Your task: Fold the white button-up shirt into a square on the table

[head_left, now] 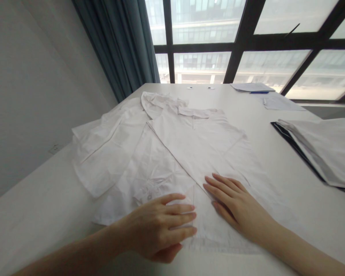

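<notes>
A white shirt [189, 153], wrinkled in places, lies spread across the table with its collar at the far end. One front panel overlaps the other along a slanting edge. My left hand [161, 224] is over the near part of the shirt, left of the middle, fingers stretched to the right and slightly spread. Under those fingers the cloth is partly hidden. My right hand [232, 201] rests flat on the shirt to the right of that slanting edge, fingers pointing away to the left. A sleeve [103, 142] spreads out to the left. Neither hand grips the cloth.
The white table [40, 207] runs toward a dark-framed window [201, 48]. To the right lies folded white cloth [327, 145] over something dark. Papers [253, 87] and a blue pen [259, 92] are at the far right. A blue curtain [123, 42] hangs at the back left.
</notes>
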`<state>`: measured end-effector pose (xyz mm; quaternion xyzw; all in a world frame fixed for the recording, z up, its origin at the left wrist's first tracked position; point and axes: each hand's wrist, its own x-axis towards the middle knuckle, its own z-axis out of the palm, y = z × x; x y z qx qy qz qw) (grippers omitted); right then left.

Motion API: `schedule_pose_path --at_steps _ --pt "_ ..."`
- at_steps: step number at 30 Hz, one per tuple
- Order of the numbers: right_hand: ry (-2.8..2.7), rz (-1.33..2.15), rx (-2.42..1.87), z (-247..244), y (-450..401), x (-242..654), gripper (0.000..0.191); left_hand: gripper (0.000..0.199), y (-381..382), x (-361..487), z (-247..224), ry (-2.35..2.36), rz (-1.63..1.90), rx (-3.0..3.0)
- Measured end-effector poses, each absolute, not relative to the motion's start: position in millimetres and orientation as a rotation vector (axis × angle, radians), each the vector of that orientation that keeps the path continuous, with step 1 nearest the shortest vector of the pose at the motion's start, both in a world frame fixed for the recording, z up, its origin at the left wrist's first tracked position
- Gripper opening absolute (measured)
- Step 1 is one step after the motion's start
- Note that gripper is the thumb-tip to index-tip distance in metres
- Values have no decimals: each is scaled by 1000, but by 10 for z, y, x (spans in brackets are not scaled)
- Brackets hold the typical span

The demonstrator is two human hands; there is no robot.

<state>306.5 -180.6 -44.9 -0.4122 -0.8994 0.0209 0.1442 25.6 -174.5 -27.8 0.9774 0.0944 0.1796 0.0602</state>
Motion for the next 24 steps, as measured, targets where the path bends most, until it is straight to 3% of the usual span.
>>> schedule_pose_path --at_steps 6,13,24 --pt "-2579 73 -1177 -443 -1807 3071 42 29 -1695 226 -238 231 642 2904" --pt "-2556 105 -1164 -451 -1801 3068 43 54 -1449 130 -323 981 327 2933" --pt "-2628 108 -1157 -474 -1800 3113 56 54 -1427 104 -392 1010 213 2864"
